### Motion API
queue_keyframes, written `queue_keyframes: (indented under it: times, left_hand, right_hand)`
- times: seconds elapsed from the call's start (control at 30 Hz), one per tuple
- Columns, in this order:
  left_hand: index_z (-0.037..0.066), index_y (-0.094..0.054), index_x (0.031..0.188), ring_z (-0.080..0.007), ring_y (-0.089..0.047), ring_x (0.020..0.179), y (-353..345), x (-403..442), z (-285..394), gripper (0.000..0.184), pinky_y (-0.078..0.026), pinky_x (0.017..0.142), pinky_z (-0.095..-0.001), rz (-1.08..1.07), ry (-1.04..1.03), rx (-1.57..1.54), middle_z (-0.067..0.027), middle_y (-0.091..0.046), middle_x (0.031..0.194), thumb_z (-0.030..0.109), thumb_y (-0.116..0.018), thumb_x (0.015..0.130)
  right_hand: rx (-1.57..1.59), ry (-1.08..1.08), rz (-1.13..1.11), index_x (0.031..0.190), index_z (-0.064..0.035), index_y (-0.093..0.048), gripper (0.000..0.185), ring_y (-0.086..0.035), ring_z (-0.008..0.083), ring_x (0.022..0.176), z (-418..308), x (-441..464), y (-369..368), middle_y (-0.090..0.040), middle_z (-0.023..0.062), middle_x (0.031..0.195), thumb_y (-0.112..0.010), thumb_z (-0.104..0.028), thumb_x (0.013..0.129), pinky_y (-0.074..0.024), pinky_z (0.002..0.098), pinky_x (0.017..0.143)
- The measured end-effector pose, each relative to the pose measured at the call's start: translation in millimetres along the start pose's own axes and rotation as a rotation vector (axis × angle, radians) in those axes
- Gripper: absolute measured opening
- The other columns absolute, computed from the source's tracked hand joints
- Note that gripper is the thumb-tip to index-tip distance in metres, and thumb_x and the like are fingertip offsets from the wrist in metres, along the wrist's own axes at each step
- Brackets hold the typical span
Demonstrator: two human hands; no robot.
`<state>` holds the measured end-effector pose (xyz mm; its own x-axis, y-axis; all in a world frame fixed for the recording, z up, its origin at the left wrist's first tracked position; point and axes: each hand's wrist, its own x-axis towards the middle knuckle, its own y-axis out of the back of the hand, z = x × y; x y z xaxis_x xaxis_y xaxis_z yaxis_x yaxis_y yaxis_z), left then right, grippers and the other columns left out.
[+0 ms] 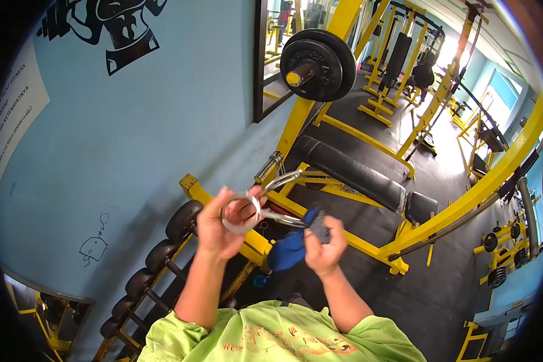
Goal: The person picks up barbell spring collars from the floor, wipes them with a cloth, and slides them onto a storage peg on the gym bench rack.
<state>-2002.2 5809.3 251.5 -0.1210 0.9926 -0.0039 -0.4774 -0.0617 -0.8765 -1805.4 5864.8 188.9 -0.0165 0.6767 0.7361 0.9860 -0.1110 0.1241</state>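
My left hand [218, 230] is closed around the ring of a silver spring collar [242, 226], whose two metal arms point to the right. Its upper arm sticks out free, and the lower one runs to the blue cloth [288, 252]. My right hand [326, 246] pinches the blue and grey cloth around the end of that lower arm, and the rest of the cloth hangs below. Both hands are in front of my green shirt, above the yellow frame of a bench.
A black padded bench [350, 172] lies beyond my hands. A weight plate [326, 63] sits on a bar at a yellow upright. Several dumbbells [160, 256] line a rack beside the blue wall [139, 139]. Curved yellow machine framing [495, 193] stands at right.
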Motion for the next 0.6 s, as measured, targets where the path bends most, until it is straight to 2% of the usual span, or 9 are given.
queue_keyframes:
  times: [0.03, 0.13, 0.2, 0.27, 0.33, 0.37, 0.4, 0.47, 0.6]
  left_hand:
    - [0.009, -0.06, 0.101, -0.0273, -0.062, 0.094, 8, -1, 7, 0.029, -0.053, 0.077, -0.0365, 0.011, 0.017, 0.077, -0.015, -0.065, 0.097, 0.035, -0.05, 0.091]
    - [0.007, -0.056, 0.109, -0.023, -0.063, 0.081, 3, 1, -15, 0.039, -0.052, 0.062, -0.0342, 0.008, 0.065, 0.367, -0.0123, -0.065, 0.091, 0.04, -0.048, 0.091]
    - [0.01, -0.054, 0.116, -0.0139, -0.051, 0.055, 0, 1, -55, 0.04, -0.04, 0.043, -0.0239, 0.341, 0.233, 0.091, -0.0019, -0.052, 0.065, 0.04, -0.045, 0.092]
    - [0.011, -0.056, 0.107, -0.0109, -0.041, 0.046, 20, -3, -78, 0.034, -0.03, 0.037, -0.0221, 0.395, 0.236, 0.004, 0.0005, -0.045, 0.06, 0.039, -0.045, 0.092]
    - [0.01, -0.053, 0.094, -0.0094, -0.035, 0.042, 25, -6, -71, 0.03, -0.023, 0.034, -0.0217, 0.359, 0.184, -0.062, 0.002, -0.044, 0.06, 0.038, -0.045, 0.092]
    - [0.011, -0.049, 0.085, -0.0083, -0.033, 0.041, 25, -4, -70, 0.03, -0.022, 0.035, -0.0216, 0.429, 0.117, 0.031, 0.0032, -0.041, 0.059, 0.04, -0.046, 0.091]
    - [0.011, -0.051, 0.09, -0.0087, -0.035, 0.042, 24, -1, -69, 0.036, -0.023, 0.036, -0.0218, 0.45, 0.061, 0.057, 0.0025, -0.042, 0.06, 0.047, -0.045, 0.09]
    - [0.009, -0.05, 0.095, -0.0098, -0.041, 0.045, 17, 6, -59, 0.048, -0.028, 0.035, -0.022, 0.435, -0.046, 0.023, 0.0002, -0.045, 0.061, 0.057, -0.041, 0.091]
    - [0.006, -0.053, 0.098, -0.009, -0.046, 0.045, 43, 15, -74, 0.052, -0.035, 0.036, -0.0213, 0.464, -0.32, 0.288, -0.0019, -0.051, 0.064, 0.057, -0.044, 0.09]
  right_hand:
    - [0.081, 0.026, 0.015, 0.091, -0.0003, -0.054, 0.024, -0.053, 0.0136, 0.063, 2, 11, 7, -0.056, 0.0077, 0.074, -0.062, 0.002, 0.069, -0.0446, 0.0261, 0.06]
    - [0.104, 0.14, -0.036, 0.091, 0.0015, -0.053, 0.022, -0.053, 0.0138, 0.065, -13, 36, 10, -0.056, 0.0088, 0.076, -0.058, 0.002, 0.07, -0.0446, 0.0261, 0.062]
    - [0.435, -0.356, 0.032, 0.092, 0.002, -0.053, 0.02, -0.052, 0.0127, 0.069, -17, 25, -12, -0.056, 0.0078, 0.078, -0.057, 0.0, 0.072, -0.0447, 0.0266, 0.064]
    - [0.222, -0.139, 0.053, 0.1, 0.0033, -0.053, 0.023, -0.052, 0.0124, 0.073, -5, 2, -27, -0.057, 0.005, 0.083, -0.055, 0.0, 0.077, -0.0454, 0.0276, 0.068]
    - [0.216, -0.208, 0.031, 0.101, 0.0025, -0.051, 0.023, -0.051, 0.011, 0.072, -14, 3, -30, -0.057, 0.0034, 0.084, -0.056, 0.0, 0.079, -0.0452, 0.0266, 0.068]
    - [0.386, -0.398, -0.013, 0.101, 0.0018, -0.051, 0.022, -0.051, 0.0099, 0.073, -16, -2, -29, -0.056, 0.003, 0.085, -0.057, 0.0, 0.079, -0.045, 0.0262, 0.068]
    - [0.565, -0.572, -0.048, 0.1, 0.001, -0.05, 0.021, -0.051, 0.0089, 0.074, -16, -1, -31, -0.056, 0.0027, 0.086, -0.057, -0.001, 0.08, -0.0449, 0.0257, 0.068]
    - [0.547, -0.642, -0.104, 0.1, -0.0007, -0.05, 0.024, -0.053, 0.0075, 0.079, -29, -9, -31, -0.057, 0.0022, 0.088, -0.063, -0.003, 0.08, -0.0446, 0.0238, 0.072]
    - [0.49, -0.533, -0.38, 0.098, -0.0002, -0.05, 0.029, -0.056, 0.0092, 0.085, -15, -25, -19, -0.06, 0.0052, 0.09, -0.067, 0.0, 0.075, -0.0457, 0.0237, 0.077]
